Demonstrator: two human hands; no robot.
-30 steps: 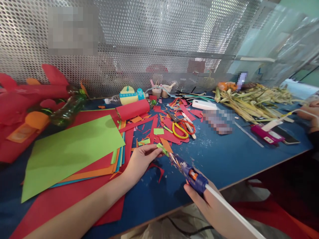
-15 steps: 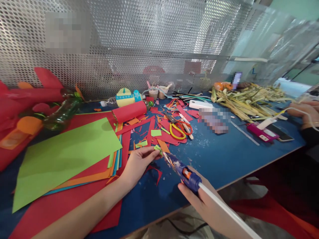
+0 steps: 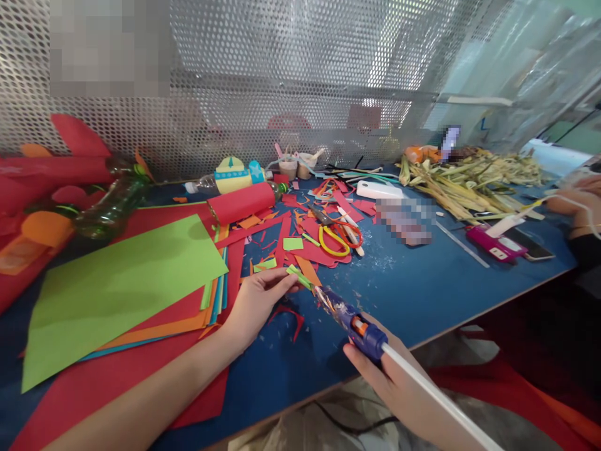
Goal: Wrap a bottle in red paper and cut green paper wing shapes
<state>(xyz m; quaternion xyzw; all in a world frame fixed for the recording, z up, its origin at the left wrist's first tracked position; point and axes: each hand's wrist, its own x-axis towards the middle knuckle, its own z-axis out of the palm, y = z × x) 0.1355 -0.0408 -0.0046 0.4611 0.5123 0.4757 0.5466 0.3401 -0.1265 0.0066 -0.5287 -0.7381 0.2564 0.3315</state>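
Observation:
Between the thumb and fingers of my left hand point(image 3: 263, 304) is a small strip of light green paper point(image 3: 300, 277). My right hand point(image 3: 394, 382) grips a dark blue hot glue gun point(image 3: 350, 319) with a long white glue stick point(image 3: 436, 394) running out of its back. The gun's nozzle meets the lower right end of the strip. Just beyond lie green paper pieces point(image 3: 293, 243) and scissors point(image 3: 335, 241) with yellow and orange handles, among red scraps. Under my left forearm are a large green sheet point(image 3: 126, 294) and red sheets point(image 3: 154, 376).
Bottles wrapped in red paper point(image 3: 241, 203) and yellow paper point(image 3: 232, 178) lie at the back, with a green bottle point(image 3: 110, 203) further left. Dried husks point(image 3: 464, 181), a magenta box point(image 3: 496, 242) and another person's hand point(image 3: 573, 207) are at the right. A perforated metal panel point(image 3: 282, 56) stands behind.
The glue gun has shifted slightly right and down, its nozzle now at the strip's far end. More of the green strip shows beyond my left fingers. The view has tilted a little.

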